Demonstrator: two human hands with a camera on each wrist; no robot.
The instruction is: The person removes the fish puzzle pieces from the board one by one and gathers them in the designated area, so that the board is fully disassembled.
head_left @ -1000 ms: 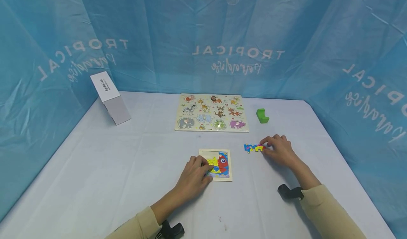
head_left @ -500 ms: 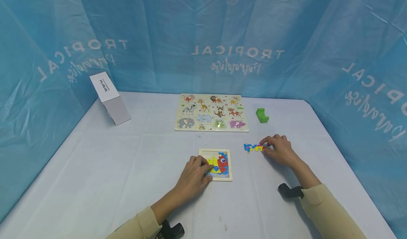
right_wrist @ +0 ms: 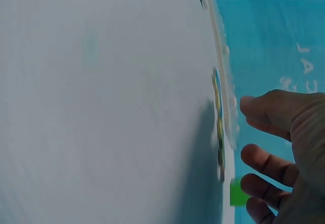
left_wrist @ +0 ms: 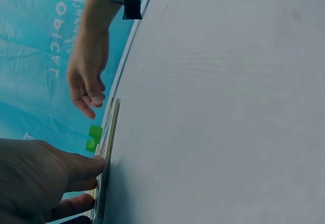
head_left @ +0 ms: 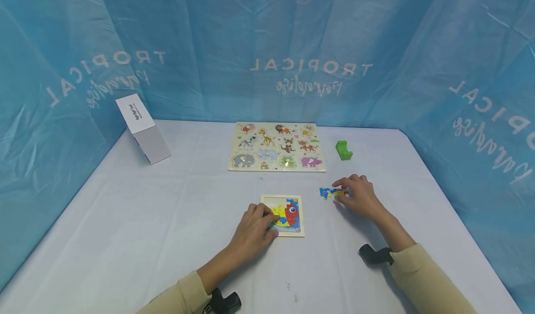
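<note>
My left hand (head_left: 252,232) rests on the small square wooden puzzle tray (head_left: 303,212). Its fingertips touch the pieces inside, and the thumb lies at the near rim. A red, yellow and blue fish picture (head_left: 292,210) fills the tray's right part; bare backing shows at the upper left, and the hand covers the lower left. Over a row of loose jigsaw pieces (head_left: 325,192) hovers my right hand (head_left: 359,197), hiding the row's right end. In the right wrist view these pieces (right_wrist: 218,127) lie edge-on below the spread thumb and fingers, which hold nothing.
An animal peg puzzle board (head_left: 277,147) lies farther back, with a green block (head_left: 344,150) to its right. At the back left stands a white box (head_left: 144,128). Blue printed curtains (head_left: 267,35) enclose the white table (head_left: 167,239) behind and at both sides.
My right hand has shifted a little left over the loose pieces, its thumb and index finger now farther apart. The left hand stays on the tray.
</note>
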